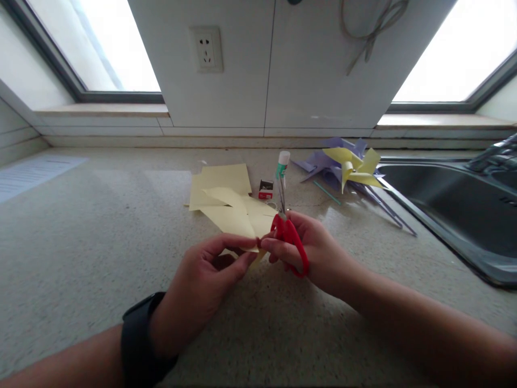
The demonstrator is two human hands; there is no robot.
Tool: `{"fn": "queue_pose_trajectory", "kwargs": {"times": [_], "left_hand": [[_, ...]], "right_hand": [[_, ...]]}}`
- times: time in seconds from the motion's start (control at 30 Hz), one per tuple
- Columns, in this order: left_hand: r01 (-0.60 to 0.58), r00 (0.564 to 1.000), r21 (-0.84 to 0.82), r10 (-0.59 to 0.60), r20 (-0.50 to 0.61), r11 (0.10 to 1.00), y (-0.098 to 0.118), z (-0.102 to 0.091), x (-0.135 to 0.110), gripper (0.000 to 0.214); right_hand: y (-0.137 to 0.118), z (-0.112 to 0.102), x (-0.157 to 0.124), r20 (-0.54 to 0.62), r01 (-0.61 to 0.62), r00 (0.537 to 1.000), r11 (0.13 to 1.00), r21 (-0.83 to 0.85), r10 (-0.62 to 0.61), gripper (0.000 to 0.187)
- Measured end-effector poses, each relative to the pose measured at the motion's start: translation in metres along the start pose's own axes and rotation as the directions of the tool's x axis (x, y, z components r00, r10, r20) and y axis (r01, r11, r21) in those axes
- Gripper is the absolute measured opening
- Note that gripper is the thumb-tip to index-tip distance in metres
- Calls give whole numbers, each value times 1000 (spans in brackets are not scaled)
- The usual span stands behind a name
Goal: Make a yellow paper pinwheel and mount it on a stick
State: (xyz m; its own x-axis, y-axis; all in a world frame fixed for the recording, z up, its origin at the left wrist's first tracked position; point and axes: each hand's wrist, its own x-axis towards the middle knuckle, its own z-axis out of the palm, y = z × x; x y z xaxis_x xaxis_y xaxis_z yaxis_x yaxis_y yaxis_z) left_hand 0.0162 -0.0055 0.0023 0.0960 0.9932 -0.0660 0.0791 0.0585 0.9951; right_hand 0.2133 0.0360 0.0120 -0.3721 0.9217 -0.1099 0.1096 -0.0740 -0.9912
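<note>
A cut sheet of pale yellow paper has a corner pinched between the thumb and fingers of my left hand. My right hand holds red-handled scissors, blades pointing away from me, while its fingertips meet the left hand's at the paper. Whether those right fingertips also grip the paper is hidden. Flat yellow sheets lie just behind the cut one. Beyond the scissors a glue stick with a white cap stands upright, and a small red box sits beside it, open at the top.
Purple and yellow paper pinwheels on sticks lie at the back right, near a thin teal stick. A steel sink borders the counter on the right. A printed sheet rests at the far left.
</note>
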Motion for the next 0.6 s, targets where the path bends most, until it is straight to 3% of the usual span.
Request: {"fn": "queue_pose_trajectory", "kwargs": {"times": [0.27, 0.47, 0.6], "left_hand": [[-61, 996, 109, 53, 73, 992, -11, -2, -2, 22], [-179, 977, 223, 146, 157, 958, -13, 1, -3, 10], [-140, 982, 158, 117, 149, 977, -13, 5, -3, 18]], "right_hand": [[-1, 3, 5, -30, 16, 999, 997, 79, -14, 34], [-3, 3, 4, -22, 70, 997, 993, 94, -68, 36], [-5, 4, 2, -54, 108, 993, 990, 91, -103, 36]]}}
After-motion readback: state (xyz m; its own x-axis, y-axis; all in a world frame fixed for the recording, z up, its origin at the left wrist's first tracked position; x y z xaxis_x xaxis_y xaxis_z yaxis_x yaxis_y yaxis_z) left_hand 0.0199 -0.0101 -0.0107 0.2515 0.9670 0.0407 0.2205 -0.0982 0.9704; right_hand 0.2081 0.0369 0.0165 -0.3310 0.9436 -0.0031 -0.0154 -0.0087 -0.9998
